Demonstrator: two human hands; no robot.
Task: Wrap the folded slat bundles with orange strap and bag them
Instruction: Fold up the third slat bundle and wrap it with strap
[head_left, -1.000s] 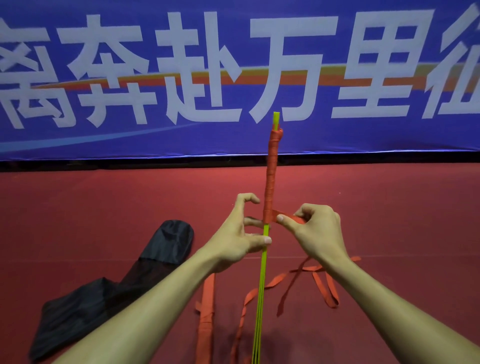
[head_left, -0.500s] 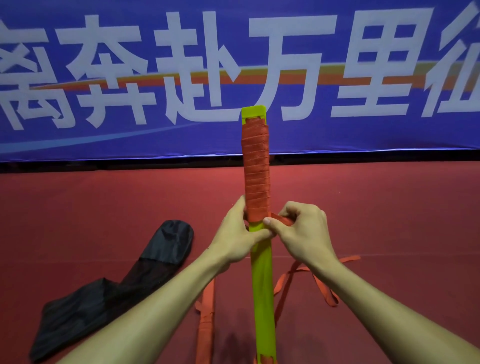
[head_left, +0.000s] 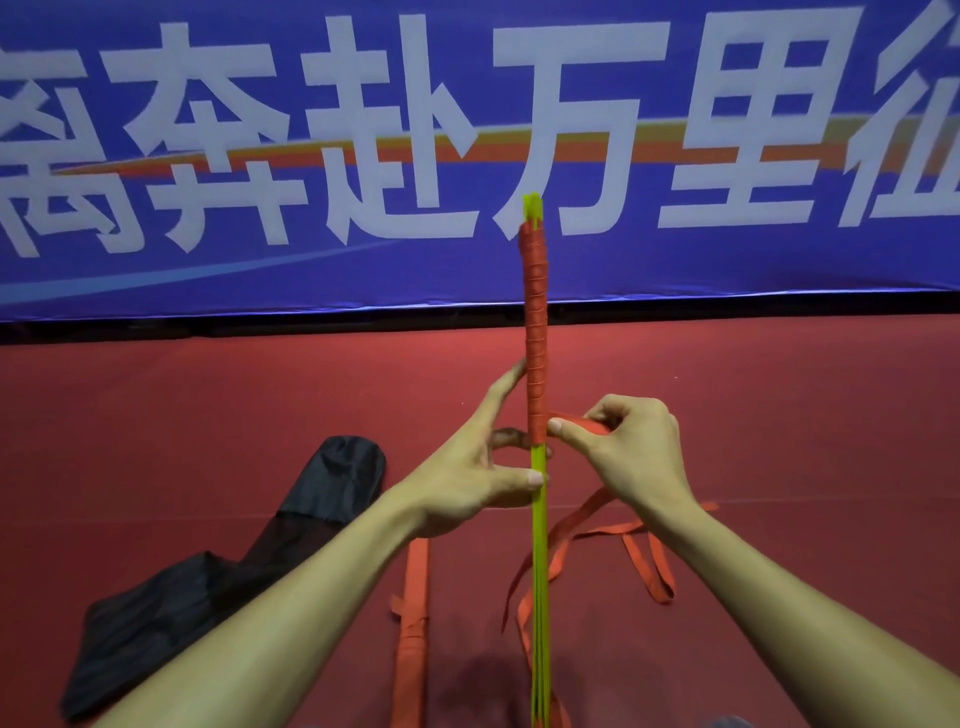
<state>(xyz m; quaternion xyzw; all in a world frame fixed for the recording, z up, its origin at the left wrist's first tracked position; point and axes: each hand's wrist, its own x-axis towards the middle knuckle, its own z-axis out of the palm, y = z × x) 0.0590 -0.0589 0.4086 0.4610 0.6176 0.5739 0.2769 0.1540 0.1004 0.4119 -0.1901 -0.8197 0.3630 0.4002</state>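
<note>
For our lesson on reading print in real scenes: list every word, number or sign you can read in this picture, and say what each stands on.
"奔赴万里": large white characters on the blue banner.
One more character at each end of that row: cut off by the picture's edges, not surely readable.
Slat bundle, orange strap, black bag: no text visible.

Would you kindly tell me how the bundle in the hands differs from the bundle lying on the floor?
The held bundle stands upright; the floor bundle lies flat on the red floor. The held bundle is strapped only on its upper part, with green slats bare below; the floor bundle is orange along all that shows. Both are bound in orange strap.
</note>
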